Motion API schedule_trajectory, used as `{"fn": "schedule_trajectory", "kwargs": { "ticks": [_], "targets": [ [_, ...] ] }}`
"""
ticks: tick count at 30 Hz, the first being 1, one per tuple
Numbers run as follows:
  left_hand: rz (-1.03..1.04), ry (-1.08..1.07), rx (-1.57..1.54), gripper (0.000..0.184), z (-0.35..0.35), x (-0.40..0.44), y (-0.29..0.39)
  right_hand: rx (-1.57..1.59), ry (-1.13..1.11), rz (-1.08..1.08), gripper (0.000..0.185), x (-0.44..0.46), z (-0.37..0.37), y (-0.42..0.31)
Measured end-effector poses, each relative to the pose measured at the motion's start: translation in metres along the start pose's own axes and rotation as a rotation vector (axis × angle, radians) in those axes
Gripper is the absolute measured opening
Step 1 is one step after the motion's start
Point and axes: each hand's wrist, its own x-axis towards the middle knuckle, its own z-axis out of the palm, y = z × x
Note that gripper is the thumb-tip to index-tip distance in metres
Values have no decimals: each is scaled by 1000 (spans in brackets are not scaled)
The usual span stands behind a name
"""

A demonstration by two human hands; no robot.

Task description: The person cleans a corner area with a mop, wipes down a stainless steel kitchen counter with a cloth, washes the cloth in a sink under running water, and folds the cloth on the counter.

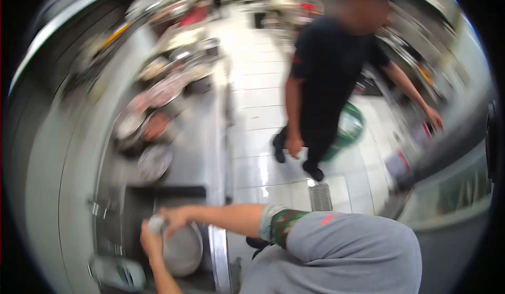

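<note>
My left hand (151, 239) is closed around a small, pale, round-topped object (157, 224) over the sink. Blur hides what kind of thing it is. My right hand (177, 218) comes in from the right, its fingers curled against the same object. Below both hands, a large round metal pot (184, 254) sits in the sink basin (165, 191), partly covered by my left forearm. What the pot contains is too blurred to tell.
Bowls of food (154, 162) line the steel counter (197, 152) beyond the sink. A tap (96, 208) juts from the left wall. In the tiled aisle stands a person in dark clothes (334, 78), close to a green bin (350, 125). A floor drain (319, 195) lies nearer me.
</note>
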Motion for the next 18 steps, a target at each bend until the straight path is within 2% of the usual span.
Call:
{"fn": "schedule_trajectory", "kwargs": {
  "ticks": [1, 2, 3, 4, 5, 7, 8, 10, 12, 13, 14, 16, 18],
  "targets": [
    [190, 72, -54, 66, 20, 0, -32, -210, 89, -104, 107, -4, -3, 23],
    [181, 78, -73, 74, 25, -10, -29, -284, 102, -5, 115, -40, -12, 18],
    [144, 52, -139, 77, 32, -17, -26, -207, 110, 30, 112, -79, -23, 13],
    [147, -32, -184, 75, 37, -17, -21, -136, 195, -68, 104, -98, -24, 38],
    [198, -80, -412, 70, 47, -27, -16, -33, 211, -30, 98, -128, -28, 49],
    [510, -257, -36, 61, 29, -53, 62, 75, 254, 1, 88, -200, -35, 67],
    [450, -298, -178, 61, 57, -48, 61, 73, 290, -1, 83, -239, -35, 77],
    [303, -389, -452, 64, 133, -35, 44, 304, 340, 33, 78, -307, -32, 116],
    [564, -457, -620, 60, 146, -77, 135, 215, 516, 129, 77, -396, -19, 143],
    [517, -546, -660, 60, 145, -101, 184, 216, 574, 182, 75, -435, -10, 168],
    [449, -622, -702, 60, 140, -123, 222, 447, 625, 268, 71, -489, 4, 157],
    [490, -542, -626, 59, 179, -125, 249, 552, 745, 387, 64, -568, 32, 186],
    [445, -505, -700, 60, 213, -128, 273, 612, 904, 461, 63, -634, 66, 215]
  ]
}}
